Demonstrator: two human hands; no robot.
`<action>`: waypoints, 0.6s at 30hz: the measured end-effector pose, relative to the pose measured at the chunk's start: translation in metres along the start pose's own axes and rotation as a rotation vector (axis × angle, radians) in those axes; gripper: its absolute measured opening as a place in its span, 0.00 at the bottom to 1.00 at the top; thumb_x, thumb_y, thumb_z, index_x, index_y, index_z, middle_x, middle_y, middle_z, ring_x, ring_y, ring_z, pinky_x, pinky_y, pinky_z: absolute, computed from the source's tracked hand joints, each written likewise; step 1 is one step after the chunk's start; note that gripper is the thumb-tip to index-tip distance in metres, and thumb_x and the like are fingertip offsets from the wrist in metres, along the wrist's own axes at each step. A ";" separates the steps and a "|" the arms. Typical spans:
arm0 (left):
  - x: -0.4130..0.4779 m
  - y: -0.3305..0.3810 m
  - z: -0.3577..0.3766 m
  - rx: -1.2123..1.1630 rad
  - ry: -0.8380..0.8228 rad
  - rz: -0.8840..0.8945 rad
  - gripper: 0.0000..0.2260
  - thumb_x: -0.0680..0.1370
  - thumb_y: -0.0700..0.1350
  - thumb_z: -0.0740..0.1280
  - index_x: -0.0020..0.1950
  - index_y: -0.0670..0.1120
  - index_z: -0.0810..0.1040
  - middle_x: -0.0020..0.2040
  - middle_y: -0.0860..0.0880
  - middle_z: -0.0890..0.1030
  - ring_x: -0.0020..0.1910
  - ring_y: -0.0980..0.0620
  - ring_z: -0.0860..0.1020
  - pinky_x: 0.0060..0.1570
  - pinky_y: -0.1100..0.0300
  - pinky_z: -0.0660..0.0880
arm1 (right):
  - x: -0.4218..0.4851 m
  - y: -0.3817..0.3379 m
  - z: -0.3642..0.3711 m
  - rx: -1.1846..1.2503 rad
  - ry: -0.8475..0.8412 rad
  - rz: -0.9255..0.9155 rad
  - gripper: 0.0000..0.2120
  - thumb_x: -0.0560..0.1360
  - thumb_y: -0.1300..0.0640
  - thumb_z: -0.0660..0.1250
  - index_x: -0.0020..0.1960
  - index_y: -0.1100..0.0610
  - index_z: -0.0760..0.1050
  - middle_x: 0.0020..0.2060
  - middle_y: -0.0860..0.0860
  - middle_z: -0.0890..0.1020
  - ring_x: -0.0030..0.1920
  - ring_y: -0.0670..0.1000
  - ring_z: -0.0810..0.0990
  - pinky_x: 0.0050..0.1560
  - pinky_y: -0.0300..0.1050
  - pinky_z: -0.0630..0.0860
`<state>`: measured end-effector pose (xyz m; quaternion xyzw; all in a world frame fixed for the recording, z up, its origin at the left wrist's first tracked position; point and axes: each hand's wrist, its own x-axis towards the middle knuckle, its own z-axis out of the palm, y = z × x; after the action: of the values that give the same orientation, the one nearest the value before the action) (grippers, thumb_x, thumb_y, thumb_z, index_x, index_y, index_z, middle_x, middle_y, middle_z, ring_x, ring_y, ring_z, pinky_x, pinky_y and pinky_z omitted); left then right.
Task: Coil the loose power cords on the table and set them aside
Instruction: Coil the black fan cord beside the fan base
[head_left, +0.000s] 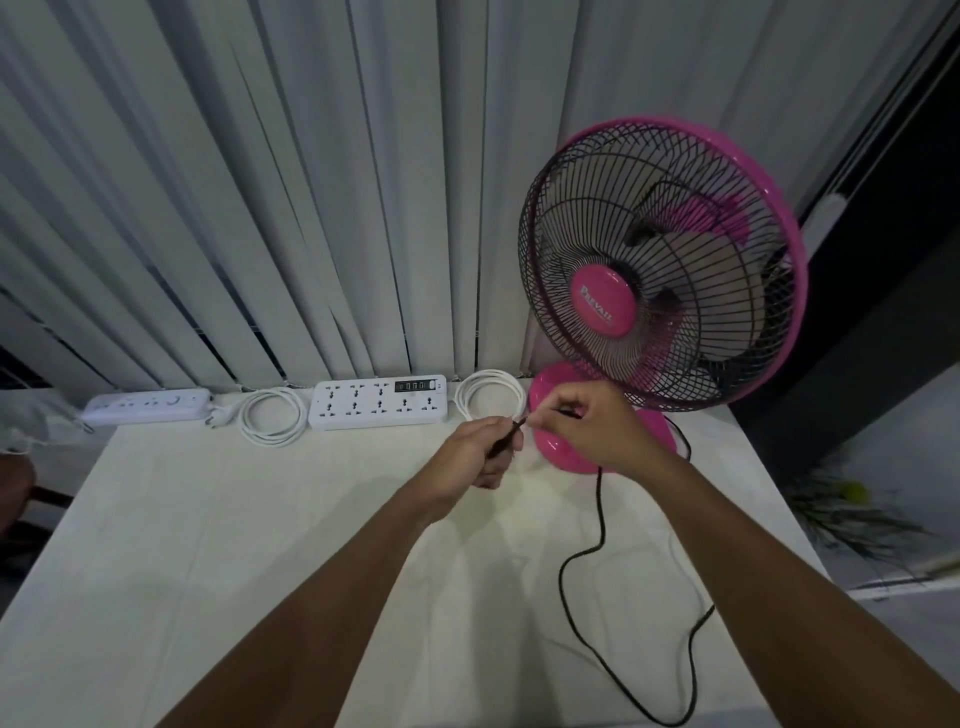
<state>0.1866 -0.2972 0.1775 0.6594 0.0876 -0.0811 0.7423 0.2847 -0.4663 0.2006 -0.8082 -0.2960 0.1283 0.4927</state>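
A thin black cord (597, 525) runs from the pink fan (660, 291) across the white table (260, 545), looping loosely toward the front right edge. My left hand (480, 449) is closed around the cord's end section. My right hand (592, 426) pinches the same cord just to the right, in front of the fan's base. Two white cords lie coiled by the blinds: one coil (272, 415) between the two power strips, the other coil (491, 397) beside the fan base.
A small white power strip (145, 408) and a larger multi-socket strip (376, 402) lie along the back edge under vertical blinds (260, 182). The fan stands at the back right. A plant (852, 514) sits on the floor past the right edge.
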 end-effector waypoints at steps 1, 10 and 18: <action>-0.001 -0.001 -0.001 -0.063 -0.032 -0.016 0.14 0.85 0.45 0.54 0.45 0.43 0.74 0.26 0.50 0.63 0.23 0.54 0.58 0.34 0.54 0.55 | -0.002 0.007 0.005 0.002 0.025 0.009 0.03 0.74 0.53 0.75 0.41 0.48 0.85 0.34 0.48 0.85 0.31 0.46 0.79 0.35 0.45 0.79; 0.011 0.008 -0.011 -0.625 0.199 0.142 0.11 0.85 0.41 0.54 0.57 0.38 0.75 0.61 0.34 0.81 0.63 0.40 0.79 0.67 0.48 0.73 | -0.037 0.027 0.050 -0.430 -0.177 -0.102 0.16 0.84 0.52 0.58 0.70 0.40 0.68 0.36 0.45 0.74 0.33 0.43 0.72 0.37 0.45 0.73; 0.005 -0.006 0.002 0.141 0.345 0.140 0.11 0.84 0.42 0.58 0.50 0.44 0.79 0.41 0.50 0.84 0.27 0.64 0.73 0.30 0.69 0.68 | -0.030 -0.018 0.021 -0.173 -0.117 -0.070 0.14 0.77 0.43 0.64 0.37 0.49 0.74 0.24 0.49 0.75 0.21 0.45 0.72 0.23 0.41 0.69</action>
<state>0.1906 -0.2996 0.1711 0.7185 0.1615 0.0788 0.6720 0.2444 -0.4627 0.2033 -0.8280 -0.3620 0.1318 0.4073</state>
